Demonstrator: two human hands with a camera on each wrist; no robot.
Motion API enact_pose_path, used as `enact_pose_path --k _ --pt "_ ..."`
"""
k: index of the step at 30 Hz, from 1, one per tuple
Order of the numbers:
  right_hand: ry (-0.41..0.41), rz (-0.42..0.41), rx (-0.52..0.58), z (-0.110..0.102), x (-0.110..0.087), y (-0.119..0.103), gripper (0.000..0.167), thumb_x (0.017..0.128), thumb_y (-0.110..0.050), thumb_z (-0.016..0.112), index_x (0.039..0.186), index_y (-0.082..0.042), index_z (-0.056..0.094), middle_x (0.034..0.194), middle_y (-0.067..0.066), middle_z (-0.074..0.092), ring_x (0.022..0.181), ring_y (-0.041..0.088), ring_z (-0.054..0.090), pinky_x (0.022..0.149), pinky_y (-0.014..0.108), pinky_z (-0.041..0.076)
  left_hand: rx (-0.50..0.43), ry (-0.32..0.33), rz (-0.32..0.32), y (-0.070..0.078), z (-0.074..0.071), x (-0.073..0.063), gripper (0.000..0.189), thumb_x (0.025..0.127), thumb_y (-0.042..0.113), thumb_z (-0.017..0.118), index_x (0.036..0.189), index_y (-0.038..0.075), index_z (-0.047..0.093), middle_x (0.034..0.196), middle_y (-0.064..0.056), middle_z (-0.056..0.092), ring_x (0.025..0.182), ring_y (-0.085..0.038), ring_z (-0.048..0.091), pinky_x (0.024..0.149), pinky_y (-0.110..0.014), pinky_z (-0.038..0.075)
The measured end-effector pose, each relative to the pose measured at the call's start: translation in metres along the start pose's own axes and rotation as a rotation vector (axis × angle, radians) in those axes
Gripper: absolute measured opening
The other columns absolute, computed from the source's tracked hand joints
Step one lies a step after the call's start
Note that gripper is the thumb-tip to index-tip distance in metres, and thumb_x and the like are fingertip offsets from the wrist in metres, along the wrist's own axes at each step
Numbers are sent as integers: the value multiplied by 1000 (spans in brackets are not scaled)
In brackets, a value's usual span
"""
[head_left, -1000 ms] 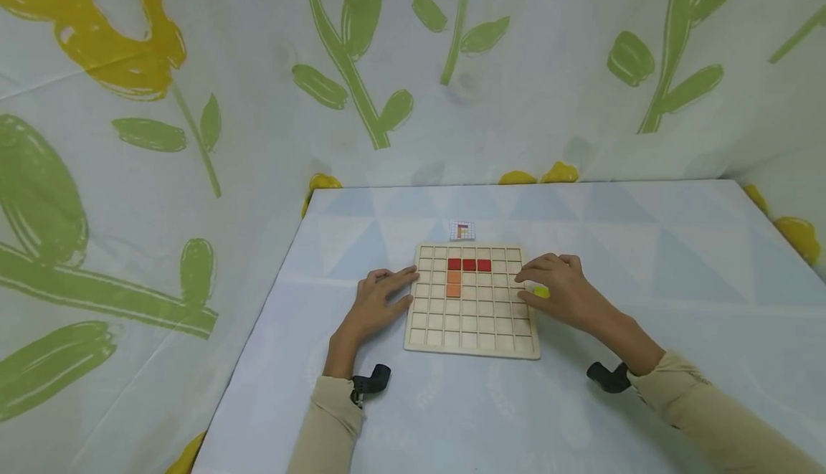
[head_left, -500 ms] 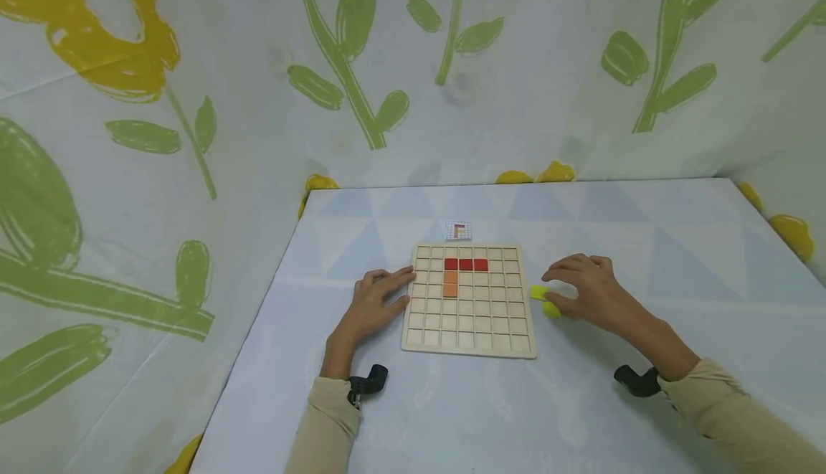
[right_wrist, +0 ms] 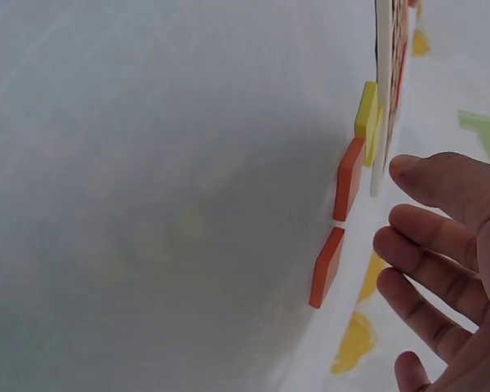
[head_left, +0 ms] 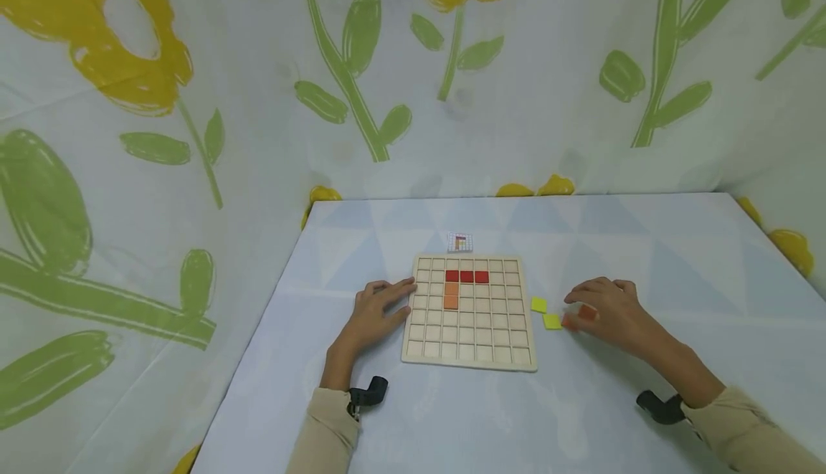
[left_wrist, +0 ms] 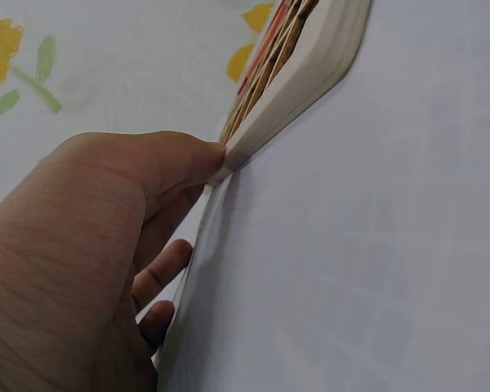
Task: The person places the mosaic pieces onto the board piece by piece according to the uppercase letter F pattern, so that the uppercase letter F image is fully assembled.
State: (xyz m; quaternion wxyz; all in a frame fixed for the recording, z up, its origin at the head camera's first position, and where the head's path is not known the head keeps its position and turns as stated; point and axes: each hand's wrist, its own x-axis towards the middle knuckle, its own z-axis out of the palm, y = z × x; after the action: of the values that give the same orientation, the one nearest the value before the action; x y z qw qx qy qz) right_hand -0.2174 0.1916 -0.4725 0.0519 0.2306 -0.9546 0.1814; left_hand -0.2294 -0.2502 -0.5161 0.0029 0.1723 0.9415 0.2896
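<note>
A wooden grid board [head_left: 469, 355] lies on the table, with a row of red tiles [head_left: 467, 277] and orange tiles [head_left: 451, 295] below the row's left end. Fingertips of my left hand [head_left: 376, 316] touch the board's left edge; the left wrist view shows the thumb against its side. Right of the board, my right hand [head_left: 611, 316] hovers with fingers loosely bent and nothing between them. Under it are two loose orange tiles [right_wrist: 349, 180], partly hidden in the head view. Two yellow tiles [head_left: 551, 322] lie between that hand and the board.
A small card [head_left: 460, 242] printed with a coloured grid pattern lies just beyond the board. The pale table [head_left: 464, 424] meets a flower-printed cloth [head_left: 516, 115] at its back and left side. Each wrist wears a black camera [head_left: 370, 391].
My right hand has moved rightward from the board's right edge. Both yellow tiles are now uncovered, and loose orange tiles show beneath the hand. The left hand stays at the board's edge.
</note>
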Motion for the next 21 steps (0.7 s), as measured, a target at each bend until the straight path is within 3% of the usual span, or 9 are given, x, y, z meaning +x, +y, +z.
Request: enact_pose_path --k 6,14,21 --pt "21 -14 13 4 -6 3 27 81 -29 83 98 -9 76 104 11 71 109 35 57 91 67 26 -14 -7 1 -1 0 -2 46 101 35 59 146 29 55 154 15 42 131 -25 37 100 -49 27" --pt "64 -63 13 8 -5 7 21 80 -24 85 94 -11 77 86 -5 69 101 30 60 88 65 28 -9 4 -8 -3 0 0 46 100 35 59 146 31 54 153 19 41 132 -24 37 102 -48 26" --pt "18 -32 21 7 -5 6 10 82 -23 83 89 -19 77 91 -6 71 101 29 59 88 64 27 0 -6 -18 -2 1 2 46 101 36 58 146 31 54 154 19 41 133 -25 36 101 -48 26"
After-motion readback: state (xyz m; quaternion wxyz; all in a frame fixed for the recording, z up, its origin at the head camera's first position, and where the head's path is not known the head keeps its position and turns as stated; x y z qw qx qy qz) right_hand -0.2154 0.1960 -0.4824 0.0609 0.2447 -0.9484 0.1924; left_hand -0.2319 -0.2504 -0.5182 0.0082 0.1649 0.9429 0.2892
